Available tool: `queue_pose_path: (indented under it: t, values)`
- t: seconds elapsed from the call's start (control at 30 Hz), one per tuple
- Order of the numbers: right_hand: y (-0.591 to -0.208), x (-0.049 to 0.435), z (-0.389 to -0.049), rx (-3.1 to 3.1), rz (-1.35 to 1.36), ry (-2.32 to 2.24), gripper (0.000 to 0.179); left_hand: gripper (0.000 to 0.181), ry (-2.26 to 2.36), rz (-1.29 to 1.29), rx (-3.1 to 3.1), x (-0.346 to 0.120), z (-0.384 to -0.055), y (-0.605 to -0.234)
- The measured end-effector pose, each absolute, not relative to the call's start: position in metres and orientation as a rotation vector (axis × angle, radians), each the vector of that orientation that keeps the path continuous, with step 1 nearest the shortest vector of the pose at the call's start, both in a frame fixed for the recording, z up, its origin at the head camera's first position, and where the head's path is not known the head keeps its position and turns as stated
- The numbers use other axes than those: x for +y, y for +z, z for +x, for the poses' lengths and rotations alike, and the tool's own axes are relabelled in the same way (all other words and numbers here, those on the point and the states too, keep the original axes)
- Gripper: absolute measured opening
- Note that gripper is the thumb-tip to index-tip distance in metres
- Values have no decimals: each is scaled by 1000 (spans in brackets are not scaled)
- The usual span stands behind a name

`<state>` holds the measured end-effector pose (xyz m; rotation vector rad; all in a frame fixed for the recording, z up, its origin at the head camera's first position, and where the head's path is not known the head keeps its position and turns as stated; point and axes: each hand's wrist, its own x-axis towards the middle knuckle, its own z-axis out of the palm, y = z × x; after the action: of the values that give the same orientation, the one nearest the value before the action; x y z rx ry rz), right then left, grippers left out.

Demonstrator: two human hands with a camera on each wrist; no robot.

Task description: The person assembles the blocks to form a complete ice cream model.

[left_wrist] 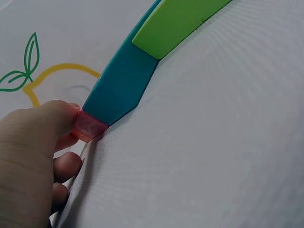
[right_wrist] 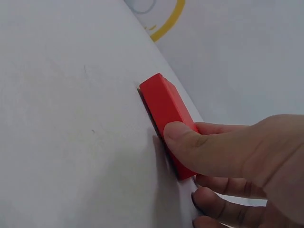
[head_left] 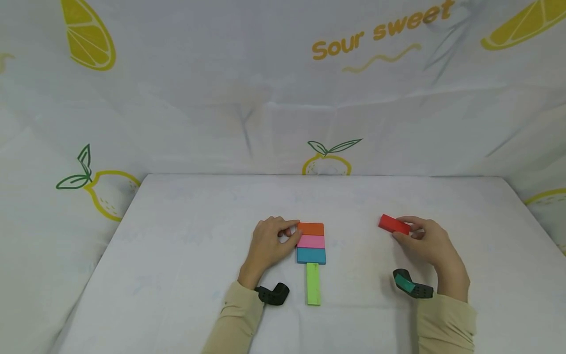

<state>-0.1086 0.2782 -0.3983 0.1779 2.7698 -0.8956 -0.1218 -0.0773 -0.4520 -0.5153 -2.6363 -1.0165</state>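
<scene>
My left hand (head_left: 270,243) pinches the left end of an orange block (head_left: 311,229) between thumb and forefinger. Below it, edge to edge, lie a pink block (head_left: 311,241) and a blue block (head_left: 311,255). A narrow lime-green block (head_left: 313,284) extends from the middle of the blue one toward the near side. In the left wrist view the thumb covers part of the orange and pink ends. Off to the right, my right hand (head_left: 426,241) grips one end of a red block (right_wrist: 166,107), thumb on its near face and fingers behind; the block slants over the white cloth.
White cloth (head_left: 199,216) covers the table, and a lemon-printed sheet (head_left: 199,123) rises behind it and at both sides. Each wrist wears a black camera mount; the left mount (head_left: 273,294) sits near the green block, the right mount (head_left: 413,285) casts a shadow.
</scene>
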Motion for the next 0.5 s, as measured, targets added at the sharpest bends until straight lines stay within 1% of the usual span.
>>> queue_pose_path:
  t: [0.3, 0.5]
  values:
    - [-399, 262, -114, 2872, 43, -897, 49, 24, -1005, -520, -2633, -77, -123, -453]
    - [-399, 250, -118, 2911, -19, -918, 47, 23, -997, -520, -2624, -77, -122, -453]
